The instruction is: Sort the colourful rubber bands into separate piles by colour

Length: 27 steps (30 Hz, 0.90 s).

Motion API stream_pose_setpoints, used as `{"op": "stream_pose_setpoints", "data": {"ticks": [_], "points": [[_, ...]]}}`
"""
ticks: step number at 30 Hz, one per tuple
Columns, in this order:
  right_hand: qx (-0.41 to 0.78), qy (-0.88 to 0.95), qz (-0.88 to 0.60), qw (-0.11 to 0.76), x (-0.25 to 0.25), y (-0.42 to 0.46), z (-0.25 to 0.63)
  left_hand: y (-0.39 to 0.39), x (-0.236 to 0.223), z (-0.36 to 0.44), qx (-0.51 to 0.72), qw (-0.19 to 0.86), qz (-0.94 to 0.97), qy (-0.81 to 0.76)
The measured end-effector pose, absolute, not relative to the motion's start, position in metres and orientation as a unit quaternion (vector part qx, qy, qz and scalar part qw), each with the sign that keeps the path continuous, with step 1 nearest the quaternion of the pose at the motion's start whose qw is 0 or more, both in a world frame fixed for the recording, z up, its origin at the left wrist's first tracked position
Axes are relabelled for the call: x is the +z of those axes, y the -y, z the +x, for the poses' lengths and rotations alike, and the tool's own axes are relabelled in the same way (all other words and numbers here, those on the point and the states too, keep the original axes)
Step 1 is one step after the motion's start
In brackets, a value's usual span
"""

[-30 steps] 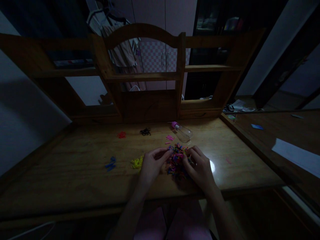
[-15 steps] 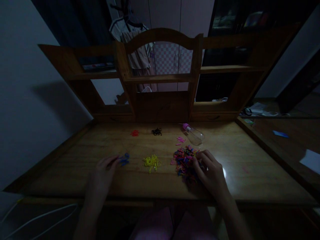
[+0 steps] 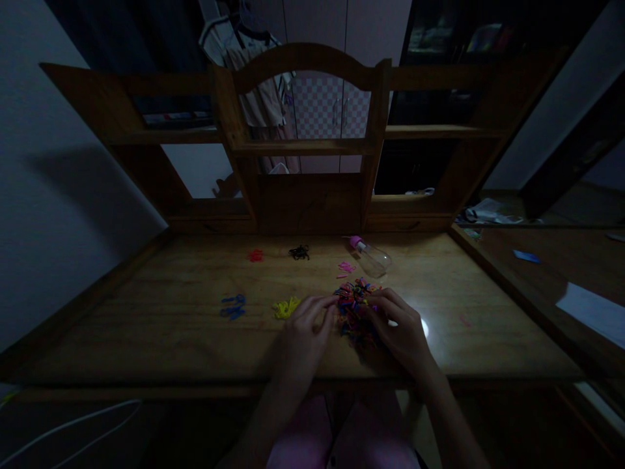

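Observation:
A mixed pile of small coloured bands point(image 3: 355, 312), thin and loop-like, lies on the wooden desk in front of me. My left hand point(image 3: 305, 329) is at the pile's left edge, its thumb and forefinger pinched; what is between them is too small to make out. From the other side my right hand point(image 3: 400, 326) reaches into the pile with bent, closed fingers, and their tips are partly hidden among the pieces. Sorted by colour, small groups lie around: yellow bands point(image 3: 286, 307) beside my left hand, blue bands point(image 3: 233, 307), red bands point(image 3: 256, 255), black bands point(image 3: 299, 252) and pink bands point(image 3: 346, 268).
A clear bottle with a pink top point(image 3: 375, 260) lies on its side behind the pile. The wooden shelf unit point(image 3: 303, 148) rises along the desk's back edge. To the right, a lower surface holds a white paper point(image 3: 593, 312) and a blue card point(image 3: 526, 256).
My left hand went from the pile out to the blue group, then came back to the pile's left edge. The blue group looks larger. My right hand stayed at the pile.

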State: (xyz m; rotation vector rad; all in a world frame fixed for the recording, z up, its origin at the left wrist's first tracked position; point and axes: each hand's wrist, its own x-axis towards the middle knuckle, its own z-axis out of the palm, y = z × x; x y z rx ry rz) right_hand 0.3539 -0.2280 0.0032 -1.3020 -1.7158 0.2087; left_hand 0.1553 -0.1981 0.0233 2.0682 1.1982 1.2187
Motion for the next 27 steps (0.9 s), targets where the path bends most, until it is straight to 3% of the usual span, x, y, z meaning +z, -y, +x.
{"op": "stream_pose_setpoints", "data": {"ticks": [7,16,21,27], "points": [[0.031,0.72,-0.516,0.463,-0.001,0.226,0.358,0.191,0.012,0.196,0.436,0.4,0.683,-0.428],[0.008,0.73,-0.504,0.461,0.002,0.227,0.355,0.184,0.014,0.194,0.442,0.426,0.665,-0.426],[0.006,0.712,-0.519,0.473,0.004,0.229,0.354,0.165,0.025,0.169,0.419,0.382,0.693,-0.445],[0.012,0.697,-0.538,0.474,0.001,0.227,0.354,0.074,0.038,0.125,0.336,0.242,0.788,-0.455]]}}
